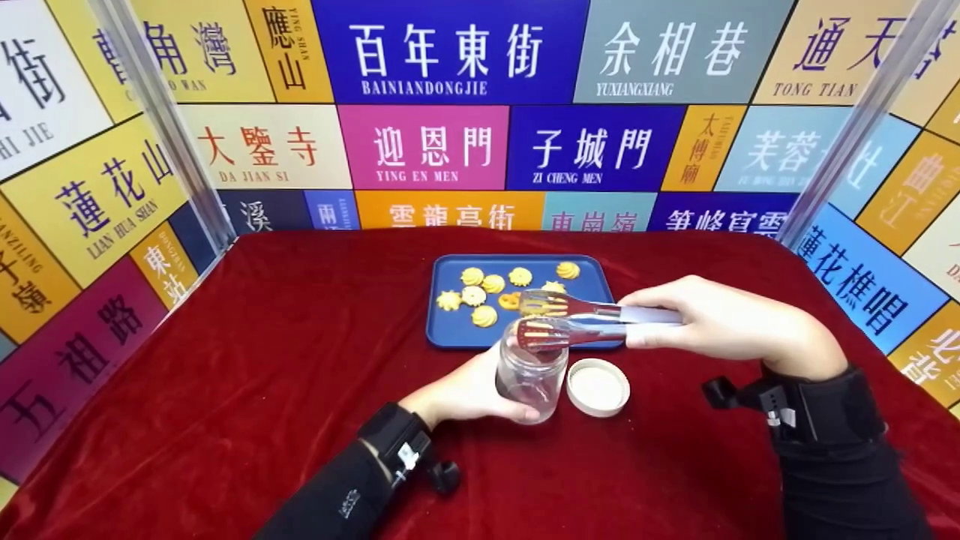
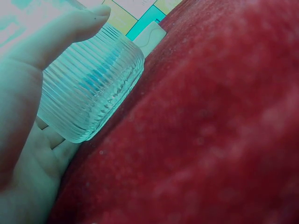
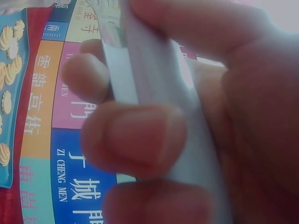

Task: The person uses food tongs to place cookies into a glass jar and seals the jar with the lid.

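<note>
My left hand (image 1: 469,390) grips a clear ribbed glass jar (image 1: 532,386), thumb on the near side. In the left wrist view the base of the jar (image 2: 93,84) shows close over the red cloth. With my right hand (image 1: 712,322) I hold metal tongs (image 1: 589,330) by their pale handles, fingers wrapped round them in the right wrist view. The slotted tong heads point left; the lower one overlaps the jar's mouth, the upper one sits just above it. I cannot tell whether a cookie is between the heads. A round whitish lid (image 1: 598,387) lies right of the jar.
Behind the jar lies a blue tray (image 1: 442,336) with several yellow piped cookies (image 1: 484,316) spread over it. Red velvet cloth (image 1: 300,322) covers the table. Panels with printed place names (image 1: 431,146) stand along the back and sides, with clear posts at the corners.
</note>
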A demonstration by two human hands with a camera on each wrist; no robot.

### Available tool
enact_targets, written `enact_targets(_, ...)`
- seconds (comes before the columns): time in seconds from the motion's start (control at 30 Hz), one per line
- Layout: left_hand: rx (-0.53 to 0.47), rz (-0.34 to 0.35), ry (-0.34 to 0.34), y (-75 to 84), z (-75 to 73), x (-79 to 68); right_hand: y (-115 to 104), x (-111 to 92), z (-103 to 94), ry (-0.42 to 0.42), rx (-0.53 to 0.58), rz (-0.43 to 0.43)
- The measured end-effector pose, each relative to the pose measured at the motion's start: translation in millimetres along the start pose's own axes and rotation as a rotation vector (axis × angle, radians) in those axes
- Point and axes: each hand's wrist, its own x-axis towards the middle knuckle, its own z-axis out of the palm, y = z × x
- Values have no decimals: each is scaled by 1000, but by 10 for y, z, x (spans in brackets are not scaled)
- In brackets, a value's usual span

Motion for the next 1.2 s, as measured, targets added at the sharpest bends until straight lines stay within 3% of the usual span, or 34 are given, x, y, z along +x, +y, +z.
enact_targets(0.37,11,-33,6,5,2,-3,-2,-4,-6,3,2,34)
enact_targets(0.5,-15,-14,5,19,9,1,-9,-15,-14,10,10,44)
enact_targets(0.8,-23,-27,13,43,8,-7,11,21,-7,30,25,28)
enact_targets(1.0,7,-46,32,42,10,-16,95,60,5,150,17,24)
enact_targets(1.2,17,-41,34,42,8,-19,299,149,39,278,-69,98)
